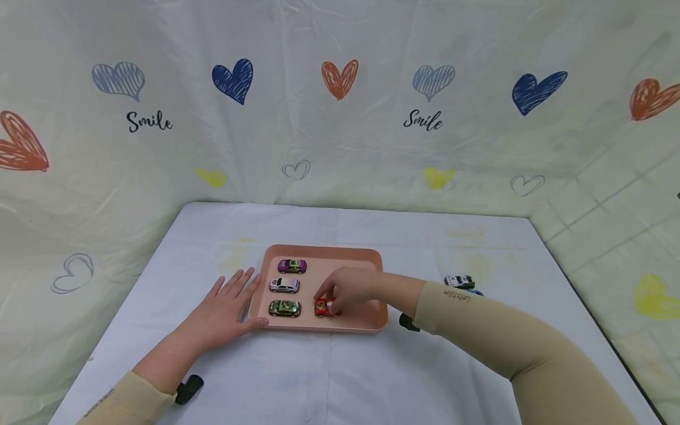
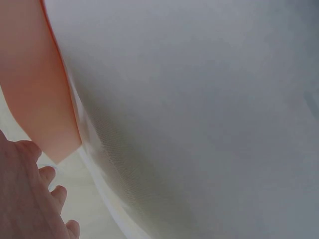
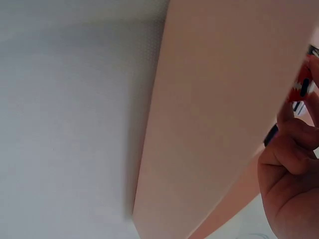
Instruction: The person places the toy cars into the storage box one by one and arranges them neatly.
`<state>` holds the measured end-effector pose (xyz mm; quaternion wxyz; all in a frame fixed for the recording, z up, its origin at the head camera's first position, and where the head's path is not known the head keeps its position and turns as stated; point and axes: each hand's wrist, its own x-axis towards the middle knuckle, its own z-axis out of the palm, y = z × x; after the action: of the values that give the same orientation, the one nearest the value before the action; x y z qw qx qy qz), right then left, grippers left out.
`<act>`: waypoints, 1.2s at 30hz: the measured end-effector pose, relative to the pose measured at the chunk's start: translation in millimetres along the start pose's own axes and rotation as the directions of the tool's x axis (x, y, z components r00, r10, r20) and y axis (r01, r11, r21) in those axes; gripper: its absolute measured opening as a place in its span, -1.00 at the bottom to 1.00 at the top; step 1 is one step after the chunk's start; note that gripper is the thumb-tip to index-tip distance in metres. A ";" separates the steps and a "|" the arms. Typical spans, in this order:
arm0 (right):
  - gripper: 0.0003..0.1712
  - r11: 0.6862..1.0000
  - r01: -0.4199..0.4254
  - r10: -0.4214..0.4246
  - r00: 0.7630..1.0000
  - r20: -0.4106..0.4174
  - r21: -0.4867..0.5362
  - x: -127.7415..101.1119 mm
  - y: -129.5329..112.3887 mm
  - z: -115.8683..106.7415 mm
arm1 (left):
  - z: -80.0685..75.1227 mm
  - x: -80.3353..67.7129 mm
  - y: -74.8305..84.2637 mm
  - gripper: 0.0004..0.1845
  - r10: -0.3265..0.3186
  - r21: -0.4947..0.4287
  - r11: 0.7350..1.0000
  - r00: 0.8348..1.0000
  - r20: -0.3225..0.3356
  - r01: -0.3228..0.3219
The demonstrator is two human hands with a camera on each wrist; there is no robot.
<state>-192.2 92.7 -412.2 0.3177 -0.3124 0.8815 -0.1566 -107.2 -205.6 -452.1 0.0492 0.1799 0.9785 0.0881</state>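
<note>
I see my right hand (image 1: 347,289) with its fingers pinched round the red toy car (image 1: 324,307) at the near edge of the pink tray (image 1: 324,252) (just right of the green camouflage car (image 1: 284,308)). My left hand (image 1: 225,313) lies flat, fingers spread, thumb touching the tray's near-left corner.

Bright, even light; blurred wrist views
</note>
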 end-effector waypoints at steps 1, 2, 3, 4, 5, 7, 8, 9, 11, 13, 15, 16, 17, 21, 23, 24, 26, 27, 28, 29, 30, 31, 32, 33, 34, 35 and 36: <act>-0.62 1.000 -0.004 0.004 1.000 -0.004 0.007 0.8 0.2 1.6 | -0.5 -0.1 0.5 0.12 0.001 -0.001 1.000 1.000 -0.001 -0.001; -0.62 1.000 -0.005 0.005 1.000 -0.008 0.006 1.8 0.4 2.7 | -1.2 -0.2 0.9 0.11 0.001 -0.002 1.000 1.000 -0.002 -0.001; -0.61 1.000 -0.004 0.004 1.000 -0.012 0.006 2.2 0.3 3.4 | -1.7 -0.3 1.3 0.11 0.001 -0.001 1.000 1.000 -0.004 -0.001; -0.61 1.000 0.000 0.000 1.000 -0.013 0.000 2.6 0.2 3.8 | -2.3 -0.4 1.7 0.10 0.001 -0.001 1.000 1.000 -0.005 -0.001; -0.61 1.000 0.007 -0.007 1.000 -0.014 -0.010 3.1 0.4 4.0 | -2.4 -0.3 1.9 0.10 0.002 -0.001 1.000 1.000 -0.005 -0.002; -0.61 0.999 0.021 -0.021 1.000 -0.015 -0.035 4.2 0.5 4.2 | -2.4 -0.3 1.5 0.10 0.001 0.002 1.000 1.000 -0.006 -0.001; -0.61 0.998 0.033 -0.034 0.999 -0.016 -0.054 4.6 0.6 4.1 | -2.2 -0.2 1.4 0.10 0.000 0.003 1.000 1.000 -0.004 0.000; -0.61 0.997 0.040 -0.041 0.999 -0.018 -0.065 4.8 0.5 4.1 | -1.8 -0.1 1.1 0.11 -0.001 0.002 1.000 1.000 -0.002 0.001; -0.62 0.995 0.054 -0.056 0.998 -0.019 -0.085 5.1 0.7 4.1 | -1.4 -0.1 1.0 0.11 0.000 -0.001 1.000 1.000 -0.004 0.000; -0.62 0.993 0.064 -0.067 0.998 -0.023 -0.100 4.8 0.4 4.0 | -1.6 -0.2 1.4 0.11 -0.001 -0.003 1.000 1.000 -0.006 0.001; -0.61 0.991 0.074 -0.077 0.997 -0.025 -0.109 4.3 -0.1 3.8 | -2.1 -0.5 1.8 0.11 -0.003 -0.005 1.000 1.000 -0.007 0.003; -0.61 0.990 0.078 -0.082 0.996 -0.026 -0.114 4.0 -0.3 3.7 | -2.3 -0.5 1.8 0.10 -0.003 -0.004 1.000 1.000 -0.009 0.003; -0.61 0.989 0.083 -0.086 0.996 -0.027 -0.119 3.8 -0.4 3.7 | -2.4 -0.5 1.7 0.11 -0.004 -0.004 1.000 1.000 -0.009 0.004; -0.61 0.986 0.101 -0.104 0.994 -0.023 -0.130 3.7 0.2 4.6 | -3.4 -0.7 2.4 0.10 -0.006 -0.001 1.000 1.000 -0.008 0.006; -0.61 0.984 0.109 -0.113 0.993 -0.020 -0.140 3.9 0.9 5.1 | -3.8 -0.8 2.7 0.10 -0.006 -0.002 1.000 1.000 -0.007 0.006; -0.61 0.983 0.113 -0.117 0.993 -0.019 -0.143 4.1 1.2 5.4 | -3.9 -0.9 2.9 0.10 -0.006 -0.003 1.000 1.000 -0.007 0.006; -0.60 0.981 0.118 -0.123 0.992 -0.020 -0.153 4.4 1.8 5.5 | -4.0 -1.1 2.9 0.09 -0.006 -0.005 1.000 1.000 -0.007 0.006; -0.60 0.981 0.119 -0.124 0.992 -0.022 -0.153 4.4 1.9 5.5 | -3.9 -1.1 2.9 0.09 -0.006 -0.006 1.000 1.000 -0.008 0.006; -0.61 0.981 0.117 -0.122 0.992 -0.023 -0.151 4.3 2.1 5.2 | -3.9 -1.2 3.0 0.09 -0.006 -0.006 1.000 1.000 -0.008 0.006; -0.61 0.984 0.112 -0.117 0.993 -0.025 -0.142 4.2 2.2 5.1 | -4.0 -1.2 3.0 0.08 -0.006 -0.006 1.000 1.000 -0.008 0.006; -0.61 0.986 0.105 -0.109 0.994 -0.028 -0.131 3.9 2.2 4.6 | -4.0 -1.2 3.1 0.08 -0.006 -0.007 1.000 1.000 -0.009 0.006; -0.61 0.988 0.099 -0.104 0.994 -0.034 -0.121 3.6 2.4 4.0 | -4.0 -1.1 3.2 0.08 -0.005 -0.006 1.000 1.000 -0.009 0.005; -0.61 0.989 0.092 -0.096 0.995 -0.039 -0.112 3.2 2.3 3.3 | -4.0 -1.1 3.3 0.08 -0.006 -0.007 1.000 1.000 -0.009 0.006; -0.61 0.991 0.083 -0.089 0.995 -0.046 -0.105 2.7 2.4 2.5 | -4.0 -1.1 3.4 0.08 -0.006 -0.007 1.000 1.000 -0.009 0.006; -0.62 0.992 0.077 -0.083 0.995 -0.053 -0.100 2.3 2.5 1.6 | -4.1 -1.0 3.5 0.08 -0.006 -0.008 1.000 1.000 -0.009 0.006; -0.62 0.993 0.072 -0.078 0.995 -0.061 -0.094 1.9 2.4 0.5 | -4.1 -1.0 3.5 0.08 -0.006 -0.008 1.000 1.000 -0.010 0.006; -0.62 0.993 0.072 -0.078 0.995 -0.068 -0.095 1.5 2.5 -0.5 | -4.2 -1.0 3.6 0.07 -0.006 -0.009 1.000 1.000 -0.010 0.006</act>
<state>-194.6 93.7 -413.7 0.2648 -0.3539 0.8862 -0.1385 -105.6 -203.3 -447.2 0.0454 0.1760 0.9789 0.0934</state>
